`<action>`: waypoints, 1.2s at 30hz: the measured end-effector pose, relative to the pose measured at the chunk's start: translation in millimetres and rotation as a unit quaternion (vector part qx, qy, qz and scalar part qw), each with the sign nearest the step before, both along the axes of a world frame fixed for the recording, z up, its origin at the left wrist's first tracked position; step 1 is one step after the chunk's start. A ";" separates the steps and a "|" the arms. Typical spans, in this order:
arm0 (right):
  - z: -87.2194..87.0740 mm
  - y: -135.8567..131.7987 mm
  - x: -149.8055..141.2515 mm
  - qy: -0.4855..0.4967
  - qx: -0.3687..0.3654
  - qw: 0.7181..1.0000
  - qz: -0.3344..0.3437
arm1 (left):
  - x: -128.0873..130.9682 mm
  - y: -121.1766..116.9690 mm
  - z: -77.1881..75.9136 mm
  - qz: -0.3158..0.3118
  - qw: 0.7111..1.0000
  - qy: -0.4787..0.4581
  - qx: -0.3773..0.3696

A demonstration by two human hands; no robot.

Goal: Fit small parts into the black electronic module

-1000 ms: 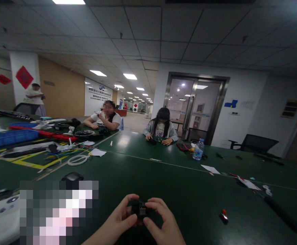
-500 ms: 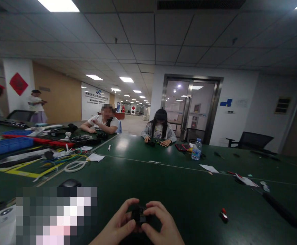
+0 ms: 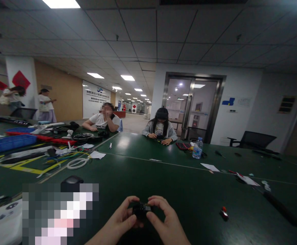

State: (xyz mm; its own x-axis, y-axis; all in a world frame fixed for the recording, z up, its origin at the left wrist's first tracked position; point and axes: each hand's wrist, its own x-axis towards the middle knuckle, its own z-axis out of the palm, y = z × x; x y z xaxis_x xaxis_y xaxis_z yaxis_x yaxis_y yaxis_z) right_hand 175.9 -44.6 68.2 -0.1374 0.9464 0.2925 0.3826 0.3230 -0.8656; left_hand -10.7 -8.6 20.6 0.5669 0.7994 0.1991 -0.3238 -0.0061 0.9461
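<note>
Low in the middle of the head view, a small black plastic part (image 3: 141,210) is held between both hands above the green table. My left hand (image 3: 124,217) grips its left side, the index finger curled over the top and the thumb at the lower front. On the other side, my right hand (image 3: 163,216) pinches it between thumb and fingers. The part is dark and glossy with a boxy outline; its exact kind cannot be made out. Both hands hide its ends and underside.
A computer mouse (image 3: 72,180) and a blurred-out patch lie left, near a white case (image 3: 4,221). A small red-and-silver item (image 3: 224,213) and a black-handled tool (image 3: 281,207) lie right. Further off are a white cable coil (image 3: 77,162), blue tray (image 3: 10,143), water bottle (image 3: 197,148) and two seated people.
The black part has tilted between my fingers, and its top now faces differently. My right hand has shifted slightly right. Across the table, one seated person's hand has risen to the face.
</note>
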 end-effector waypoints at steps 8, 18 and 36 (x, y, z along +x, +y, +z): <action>15.5 0.3 9.8 0.051 0.000 0.999 -0.006 | -1.3 2.3 -3.8 0.017 1.000 0.010 -0.014; 19.4 7.5 22.8 0.148 0.034 0.985 -0.086 | -1.2 1.8 -1.6 0.055 0.998 0.003 -0.030; 14.2 13.9 34.1 0.314 0.014 0.936 -0.161 | -2.6 0.8 -0.2 0.052 0.998 0.000 -0.037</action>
State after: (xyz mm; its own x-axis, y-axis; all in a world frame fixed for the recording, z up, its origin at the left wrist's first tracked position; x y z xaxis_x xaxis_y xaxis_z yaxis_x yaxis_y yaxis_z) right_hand 210.0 -30.7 82.4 0.3615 0.8995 0.2455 -0.1163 0.3047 -0.9453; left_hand -13.3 -7.8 20.4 0.4802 0.8665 0.1362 -0.3243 0.0310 0.9455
